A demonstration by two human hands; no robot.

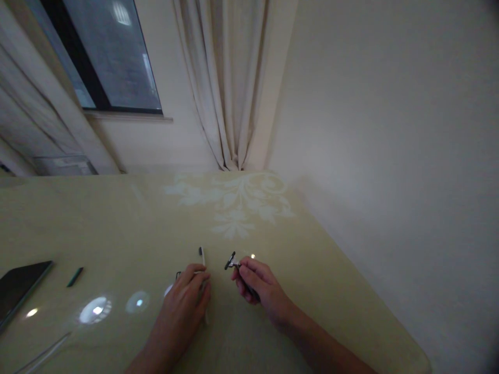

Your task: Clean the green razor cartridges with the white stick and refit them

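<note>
In the head view, my right hand (257, 283) is wrapped round the dark handle of a razor (231, 261), its head pointing up and to the left, just above the table. My left hand (189, 291) lies low over the table with its fingers bent and closed on a white toothbrush (204, 258). The brush's dark bristles stick out beyond the fingertips, and its handle end shows below the hand. A small dark-edged thing (178, 275) peeks out at the left of that hand, mostly hidden and too small to name.
A glossy yellowish table (273, 332) with a pale floral pattern meets the wall on the right. At left lie a dark tablet-like device (23, 283), a small dark green stick-like piece (75, 277) and a thin clear strip (44, 354). Curtains (230, 78) hang behind.
</note>
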